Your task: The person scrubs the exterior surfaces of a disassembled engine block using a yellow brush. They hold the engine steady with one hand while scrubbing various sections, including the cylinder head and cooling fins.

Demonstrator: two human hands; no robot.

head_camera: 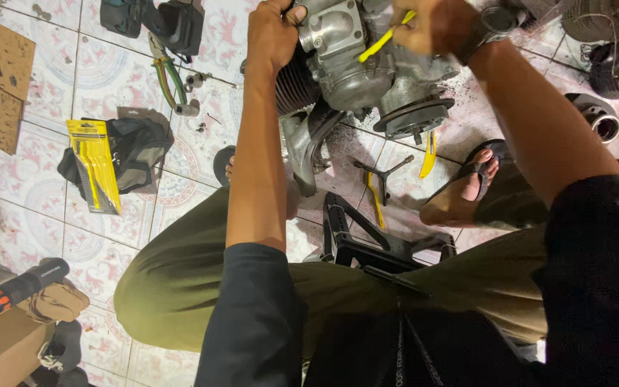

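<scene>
head view | worn on head – faces straight down | near the hands, lap, tiled floor (109,79)

On the patterned tile floor (102,265) lie a yellow tool pack (94,166) w/ a black cloth (137,147) beside it, green-handled pliers (170,79), a black metal stand (367,247), a cardboard box (1,347) & a yellow pry tool (429,154).

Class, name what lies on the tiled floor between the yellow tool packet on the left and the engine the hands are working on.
In the head view, a dark crumpled cloth lies beside the yellow tool packet toward the engine; beyond it, bare tiles.
</scene>
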